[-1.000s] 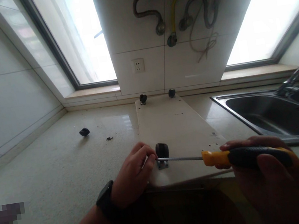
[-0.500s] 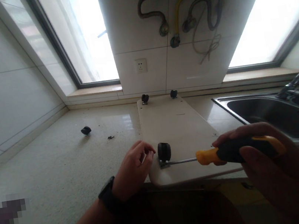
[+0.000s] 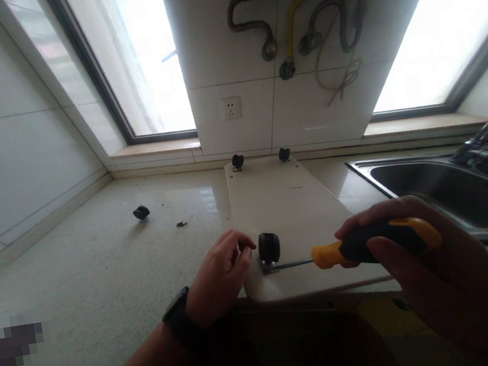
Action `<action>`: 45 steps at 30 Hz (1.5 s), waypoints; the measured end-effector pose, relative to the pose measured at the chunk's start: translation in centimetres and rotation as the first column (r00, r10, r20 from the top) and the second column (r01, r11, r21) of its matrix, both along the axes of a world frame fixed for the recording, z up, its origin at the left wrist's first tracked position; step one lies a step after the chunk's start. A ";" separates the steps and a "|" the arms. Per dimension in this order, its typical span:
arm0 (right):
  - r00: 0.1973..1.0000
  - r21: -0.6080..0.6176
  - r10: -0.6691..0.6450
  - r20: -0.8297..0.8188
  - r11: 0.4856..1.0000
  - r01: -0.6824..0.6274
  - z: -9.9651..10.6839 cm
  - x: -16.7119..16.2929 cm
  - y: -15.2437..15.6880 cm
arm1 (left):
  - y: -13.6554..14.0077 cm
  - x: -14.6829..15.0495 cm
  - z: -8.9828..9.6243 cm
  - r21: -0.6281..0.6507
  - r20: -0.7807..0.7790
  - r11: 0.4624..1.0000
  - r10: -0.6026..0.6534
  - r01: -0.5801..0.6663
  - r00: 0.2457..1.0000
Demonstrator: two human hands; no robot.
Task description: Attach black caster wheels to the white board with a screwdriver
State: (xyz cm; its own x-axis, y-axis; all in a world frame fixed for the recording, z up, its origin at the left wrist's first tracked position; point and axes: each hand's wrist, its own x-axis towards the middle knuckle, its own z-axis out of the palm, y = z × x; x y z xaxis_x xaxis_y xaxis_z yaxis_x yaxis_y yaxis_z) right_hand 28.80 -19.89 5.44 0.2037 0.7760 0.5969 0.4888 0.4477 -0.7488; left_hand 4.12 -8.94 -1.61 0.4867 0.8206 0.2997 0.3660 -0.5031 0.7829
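A yellow and black screwdriver (image 3: 379,242) lies in the grasp of my right hand (image 3: 450,274), its shaft pointing left. The tip meets the metal base plate (image 3: 266,267) of a black caster (image 3: 269,247) at the near left corner of a white board (image 3: 294,212). Just left of that caster, my left hand (image 3: 221,278) rests at the board's edge, thumb and fingers closed together. Whatever may be between them is hidden. Two further casters, one at the far left (image 3: 238,161) and another at the far right (image 3: 284,153), stand on the board's far end.
A loose black caster (image 3: 141,212) and a small dark bit (image 3: 181,224) lie on the speckled countertop (image 3: 113,288) to the left. At right is a steel sink (image 3: 408,180) with a faucet (image 3: 471,143). Pipes (image 3: 288,17) and a socket (image 3: 231,108) are on the wall behind.
My right hand and the screwdriver handle have shifted slightly left, and less of the shaft shows. My left hand stays about where it was beside the caster.
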 end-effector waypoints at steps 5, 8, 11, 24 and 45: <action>0.990 -0.037 0.046 0.134 0.998 -0.041 1.3 0.0 1.1 | -0.2 0.0 0.0 -0.004 -0.005 1.000 -0.026 0.026 1.000; 0.978 -0.076 0.105 0.181 0.993 -0.092 2.2 -0.3 1.7 | -0.4 0.0 0.2 -0.001 -0.002 0.999 -0.039 0.039 0.999; 0.955 -0.098 0.153 0.255 0.986 -0.132 3.4 -1.2 2.3 | -0.6 0.0 0.5 -0.001 0.008 0.999 -0.049 0.049 0.999; 0.856 -0.073 0.506 0.110 0.863 -0.500 5.5 -6.4 7.4 | -2.1 0.4 1.7 -0.013 0.142 1.000 -0.024 0.026 0.990; 0.823 -0.020 0.046 0.567 0.999 -0.042 7.5 -5.2 7.3 | -2.0 3.4 4.2 0.049 0.336 0.992 0.092 -0.115 0.937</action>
State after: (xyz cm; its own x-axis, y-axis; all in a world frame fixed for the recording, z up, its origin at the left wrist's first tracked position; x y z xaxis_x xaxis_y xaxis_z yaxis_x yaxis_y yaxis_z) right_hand 23.60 -12.61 12.95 -0.2037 0.7799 0.5918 0.8076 0.4755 -0.3488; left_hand 7.50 -10.96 2.58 0.2630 0.8336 0.4856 0.1434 -0.5315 0.8348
